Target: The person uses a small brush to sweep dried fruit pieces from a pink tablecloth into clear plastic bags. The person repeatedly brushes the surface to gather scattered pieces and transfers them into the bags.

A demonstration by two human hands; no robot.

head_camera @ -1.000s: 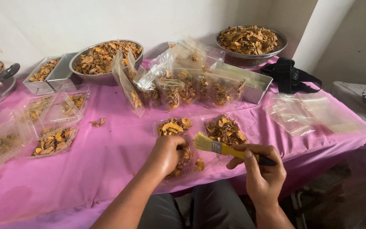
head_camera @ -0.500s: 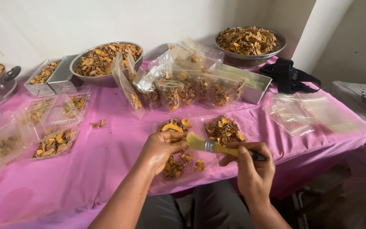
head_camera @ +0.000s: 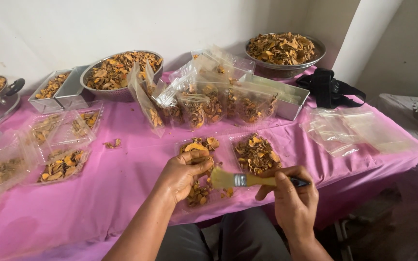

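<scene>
Both hands lower, brush [head_camera: 247, 180] nearer tray [head_camera: 189, 205]

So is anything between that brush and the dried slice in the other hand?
Nothing visible. The right hand holds the brush, its bristles pointing at the left hand, which grips an orange slice. Only open air separates them above the clear tray.
</scene>
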